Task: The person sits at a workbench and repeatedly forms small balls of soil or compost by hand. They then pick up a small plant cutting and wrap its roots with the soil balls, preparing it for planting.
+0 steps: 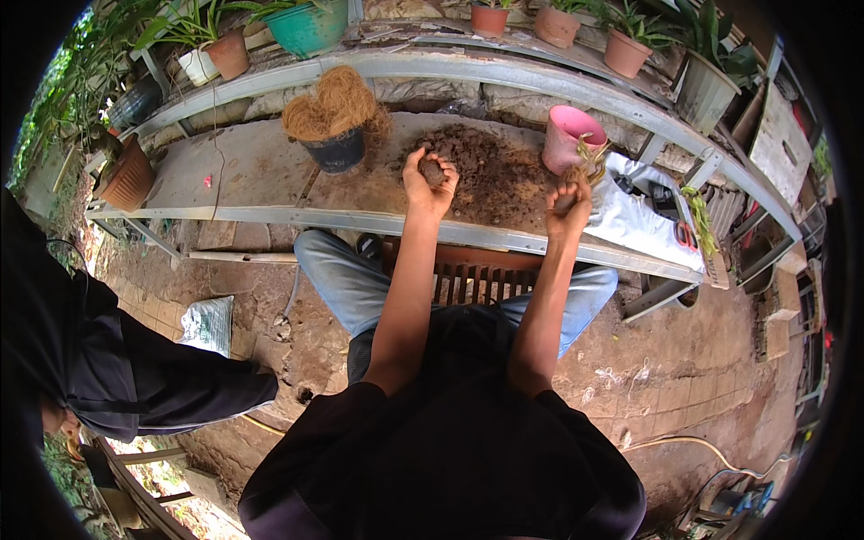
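Note:
My left hand is cupped, palm up, around a dark clod of soil at the left side of a loose soil heap on the bench. To the right of the heap, my right hand curls its fingers round a brown lump that looks like soil. Withered yellowish leaves rise just beyond that hand, in front of a pink pot; whether they join the lump is hidden.
A black pot heaped with brown coconut fibre stands left on the bench. Right lies a white sack with red-handled scissors. Potted plants line the back shelf. A person in dark clothes is at far left.

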Tool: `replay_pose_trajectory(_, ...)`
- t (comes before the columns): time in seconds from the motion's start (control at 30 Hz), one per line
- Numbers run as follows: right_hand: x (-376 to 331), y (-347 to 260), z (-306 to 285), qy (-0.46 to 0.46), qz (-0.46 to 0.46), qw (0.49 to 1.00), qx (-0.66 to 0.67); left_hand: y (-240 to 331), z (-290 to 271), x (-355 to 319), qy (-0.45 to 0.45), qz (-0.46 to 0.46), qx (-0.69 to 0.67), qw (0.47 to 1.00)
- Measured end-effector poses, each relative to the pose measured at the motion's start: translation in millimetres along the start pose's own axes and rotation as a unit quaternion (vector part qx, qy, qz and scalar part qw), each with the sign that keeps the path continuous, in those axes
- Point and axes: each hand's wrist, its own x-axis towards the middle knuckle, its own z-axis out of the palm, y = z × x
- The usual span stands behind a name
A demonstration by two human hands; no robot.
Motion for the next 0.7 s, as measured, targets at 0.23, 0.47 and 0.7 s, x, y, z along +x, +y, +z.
replay_pose_trajectory(0.23, 2.1, -4.8, -3.9, -0.054, -0.003, 0.998, -0.039, 1.2, -3.7, 4.8, 0.000, -0.001, -0.016, 1.000)
replay_pose_trajectory(0.47, 6.1, 2.3, -17.1, -0.015, -0.011, 1.000, -0.008, -3.2, 2.2, 3.1, 0.005, 0.060, 0.019, 0.998)
replay_pose_trajectory(0.7, -9.1, -3.4, 5.7, 0.074, 0.016, 0.997, 0.001, 6.1, -10.8, 9.5, -0.057, 0.012, 0.025, 0.998)
